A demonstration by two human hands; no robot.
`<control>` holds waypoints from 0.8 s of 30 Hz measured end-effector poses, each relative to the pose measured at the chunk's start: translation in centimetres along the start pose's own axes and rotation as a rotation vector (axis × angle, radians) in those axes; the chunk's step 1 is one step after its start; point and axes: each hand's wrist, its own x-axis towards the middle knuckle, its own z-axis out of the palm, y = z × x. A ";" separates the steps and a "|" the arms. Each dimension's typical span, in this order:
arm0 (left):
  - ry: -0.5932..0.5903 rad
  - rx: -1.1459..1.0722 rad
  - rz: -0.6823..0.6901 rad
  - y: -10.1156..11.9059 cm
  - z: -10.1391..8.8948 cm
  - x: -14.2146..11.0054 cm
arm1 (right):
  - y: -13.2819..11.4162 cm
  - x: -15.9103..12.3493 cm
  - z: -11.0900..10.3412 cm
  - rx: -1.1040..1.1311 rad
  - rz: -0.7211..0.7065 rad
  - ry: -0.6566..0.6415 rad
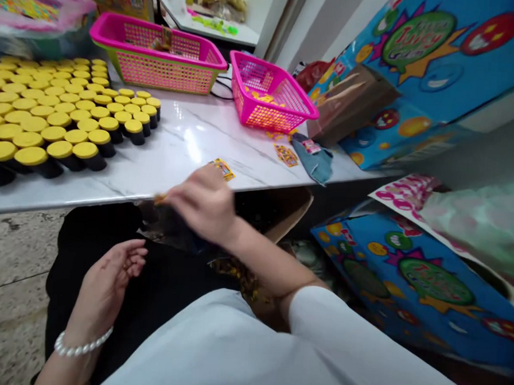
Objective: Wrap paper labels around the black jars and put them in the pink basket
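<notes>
My right hand [207, 204] is at the table's front edge, blurred by motion, its fingers pinched on a small yellow-brown piece [159, 199] whose kind I cannot make out. Just behind that hand, a yellow printed card or label [224, 169] lies on the table, partly hidden by it. Over my dark-clad lap hovers my left hand [113, 268], palm turned inward, with fingers loosely curled, the thumb apart and nothing visible in it. Many small black jars with yellow lids [56, 119] stand in close rows on the table's left.
Along the back of the white marbled table [174, 130] are a pink-and-green basket [160, 69] and a pink basket [273, 95] with yellow pieces. More printed cards [286, 155] lie beside a blue cloth [314, 159]. Blue cartons [407, 281] stand at right. An open box [297, 212] sits below the table.
</notes>
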 end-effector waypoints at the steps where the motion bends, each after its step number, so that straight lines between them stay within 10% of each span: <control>1: 0.013 -0.006 0.055 0.3 0.1 -0.4 | -1.8 -0.8 1.3 0.031 -0.091 -0.078; 6: 0.160 0.009 0.175 0.2 -0.3 -0.9 | -5.9 -4.2 6.6 0.174 -0.011 -0.244; 15: 0.171 0.300 0.253 -0.3 -1.2 -0.9 | -5.3 -6.3 7.8 1.155 0.972 -0.486; 20: 0.185 0.202 0.215 -0.6 -1.5 -1.1 | -6.0 -6.3 9.4 1.228 1.115 -0.542; 24: 0.342 0.114 0.337 -0.5 -1.8 -1.9 | -7.0 -5.8 9.7 1.008 0.931 -0.473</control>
